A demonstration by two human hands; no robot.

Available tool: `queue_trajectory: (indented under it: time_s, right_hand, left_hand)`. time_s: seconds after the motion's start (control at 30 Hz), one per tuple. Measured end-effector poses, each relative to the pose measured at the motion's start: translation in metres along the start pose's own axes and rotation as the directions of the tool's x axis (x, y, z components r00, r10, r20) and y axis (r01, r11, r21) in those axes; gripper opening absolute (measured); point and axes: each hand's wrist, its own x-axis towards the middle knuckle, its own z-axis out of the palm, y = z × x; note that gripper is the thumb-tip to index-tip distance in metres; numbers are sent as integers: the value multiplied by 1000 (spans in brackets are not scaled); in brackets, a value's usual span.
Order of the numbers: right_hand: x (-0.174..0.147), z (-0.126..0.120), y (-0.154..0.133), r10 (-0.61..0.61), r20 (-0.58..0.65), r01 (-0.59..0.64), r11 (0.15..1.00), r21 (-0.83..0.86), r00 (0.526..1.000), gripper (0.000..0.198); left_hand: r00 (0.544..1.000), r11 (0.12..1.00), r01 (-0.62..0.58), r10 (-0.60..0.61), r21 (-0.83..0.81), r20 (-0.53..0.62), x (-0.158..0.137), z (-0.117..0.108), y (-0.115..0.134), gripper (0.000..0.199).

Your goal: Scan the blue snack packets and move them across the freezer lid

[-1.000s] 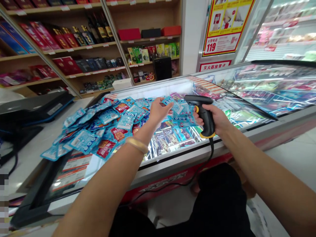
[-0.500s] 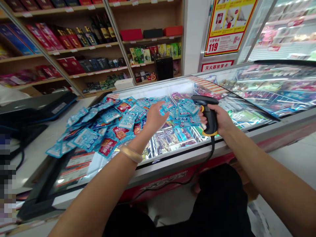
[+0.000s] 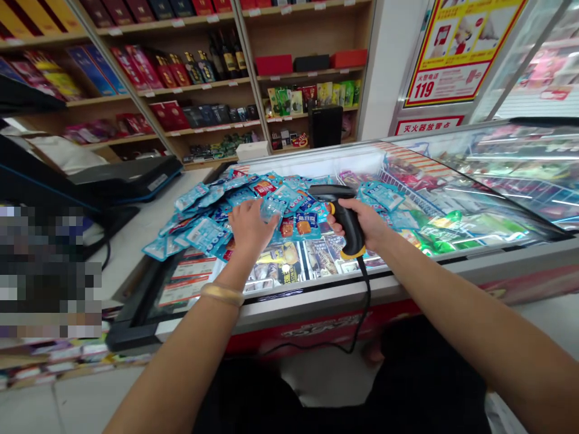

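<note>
My right hand (image 3: pixel 357 226) is wrapped round the grip of a black and yellow barcode scanner (image 3: pixel 346 220), whose head points left over the freezer top. A cable hangs down from the scanner's handle. My left hand (image 3: pixel 251 229), with a gold bangle on its wrist, is over the near side of a heap of blue snack packets (image 3: pixel 203 232). Its thumb and fingers are apart, around a packet (image 3: pixel 274 208) at the heap's edge; the fingertips are partly hidden. Two packets with red and orange windows (image 3: pixel 305 223) lie between my hands. More blue packets (image 3: pixel 384 196) are spread beyond the scanner.
The packets lie on a glass-topped chest freezer (image 3: pixel 312 292) with packaged goods inside. A counter with black equipment (image 3: pixel 124 178) adjoins at left. Shelves of boxes and bottles (image 3: pixel 199 84) stand behind. The scanner cable (image 3: pixel 367 295) droops over the freezer's front edge.
My left hand has moved left from the middle of the freezer onto the heap. The scanner in my right hand has moved left too. The view has turned left.
</note>
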Motion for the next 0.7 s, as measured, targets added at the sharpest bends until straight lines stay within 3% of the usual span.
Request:
queue_trajectory:
  time_s: [0.13,0.3,0.47,0.57,0.7]
  right_hand:
    - [1,0,10,49,23,-48,999,-22,999,17]
    - [-5,-2,10,64,31,-63,997,-34,997,18]
    - [-7,-2,10,70,21,-69,997,-35,997,19]
    - [-10,-1,9,74,31,-73,997,-31,997,19]
    - [-13,0,9,125,60,-122,991,-47,990,20]
  left_hand:
    - [1000,1000,-23,22,20,21,-4,5,1,49]
    - [996,997,62,-59,-51,70,0,6,1,65]
    - [994,950,106,-101,-293,34,1,6,-4,36]
    - [985,838,141,-171,-527,-8,1,7,-4,27]
    - [960,580,266,-233,-770,156,0,9,1,32]
